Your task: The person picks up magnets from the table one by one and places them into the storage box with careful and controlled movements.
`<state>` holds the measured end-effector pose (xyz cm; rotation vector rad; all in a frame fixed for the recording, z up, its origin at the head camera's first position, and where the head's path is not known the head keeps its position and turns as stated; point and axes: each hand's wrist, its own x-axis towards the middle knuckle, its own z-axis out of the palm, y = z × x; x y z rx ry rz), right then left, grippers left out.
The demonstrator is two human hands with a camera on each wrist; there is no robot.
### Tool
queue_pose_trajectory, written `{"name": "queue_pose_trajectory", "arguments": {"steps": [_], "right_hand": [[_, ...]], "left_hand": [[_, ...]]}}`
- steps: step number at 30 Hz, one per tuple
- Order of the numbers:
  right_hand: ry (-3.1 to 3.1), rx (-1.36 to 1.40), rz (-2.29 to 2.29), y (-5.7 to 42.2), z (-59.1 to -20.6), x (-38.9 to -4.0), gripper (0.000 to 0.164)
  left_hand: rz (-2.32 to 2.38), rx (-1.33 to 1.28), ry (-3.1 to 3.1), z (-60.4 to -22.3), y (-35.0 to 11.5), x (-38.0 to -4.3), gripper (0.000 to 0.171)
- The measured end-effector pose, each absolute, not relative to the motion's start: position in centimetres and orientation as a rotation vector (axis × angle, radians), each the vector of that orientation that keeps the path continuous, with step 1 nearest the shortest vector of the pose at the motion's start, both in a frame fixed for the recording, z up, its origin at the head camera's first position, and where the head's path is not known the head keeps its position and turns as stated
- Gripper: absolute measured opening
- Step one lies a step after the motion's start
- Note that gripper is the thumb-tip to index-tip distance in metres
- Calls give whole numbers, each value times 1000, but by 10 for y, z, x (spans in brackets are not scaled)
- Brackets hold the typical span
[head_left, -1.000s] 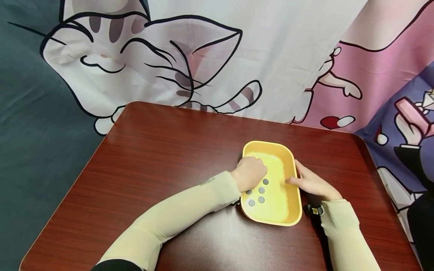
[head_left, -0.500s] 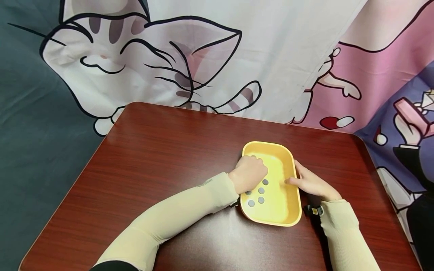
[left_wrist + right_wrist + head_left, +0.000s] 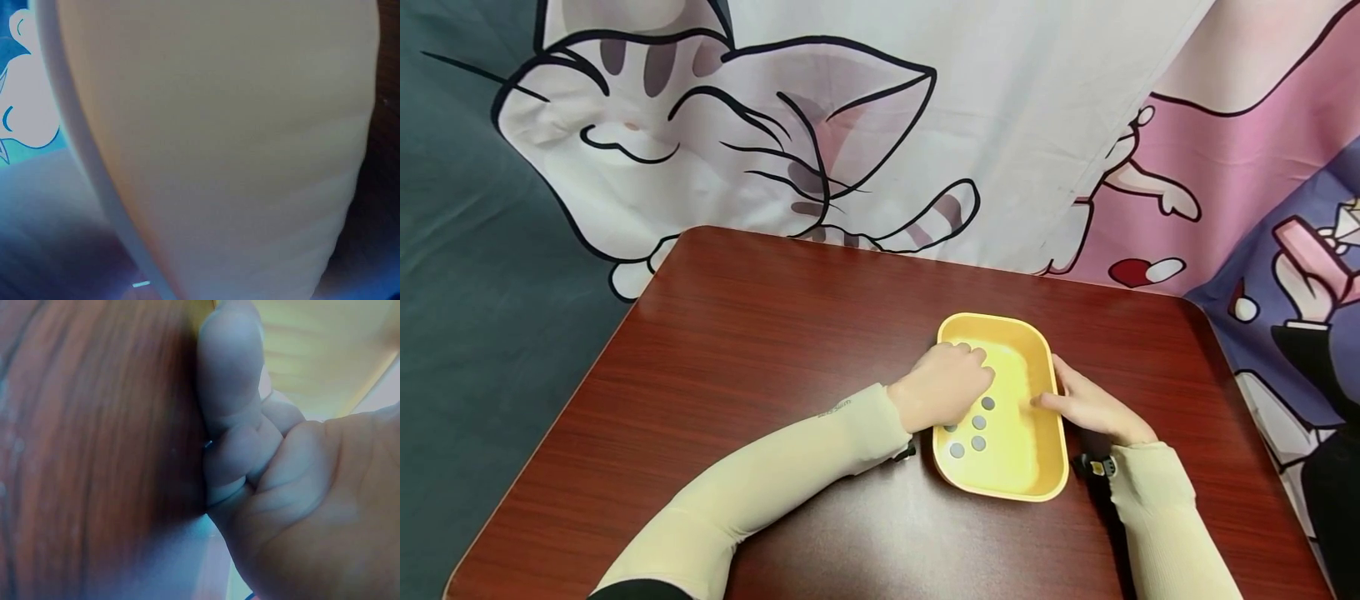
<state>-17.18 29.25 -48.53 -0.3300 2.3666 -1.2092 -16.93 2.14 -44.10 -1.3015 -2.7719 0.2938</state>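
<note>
A yellow plastic tray with raised sides stands on the table, and several small grey discs lie on its floor. My left hand reaches over the tray's left rim with bent fingers pointing down inside. Its fingertips are hidden, so anything between them cannot be made out. On the opposite side, my right hand grips the rim, thumb inside and the other fingers outside. The right wrist view shows curled fingers low beside the tray wall. A pale curved surface fills most of the left wrist view.
The reddish-brown wooden table extends left of the tray and in front of it. Behind its far edge hangs a cloth printed with cartoon cats. Something black is at the right, beyond the table.
My left wrist and forearm have drawn slightly left, while the bent fingers stay inside the tray and look a little more spread. The right hand, tray and visible discs hold their places.
</note>
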Motion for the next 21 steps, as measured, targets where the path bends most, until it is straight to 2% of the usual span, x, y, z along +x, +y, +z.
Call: {"name": "queue_pose_trajectory", "arguments": {"steps": [10,15,21], "right_hand": [[2393,-363,-1188,292,-484,-173,70],[2407,-366,-1173,292,-483,-172,71],[2401,-348,-1175,291,-484,-171,73]], "left_hand": [[197,-1354,-2650,-442,9,-163,22],[125,-1359,-2633,-443,2,-161,30],[-4,-1353,-2645,-447,-8,-159,48]]}}
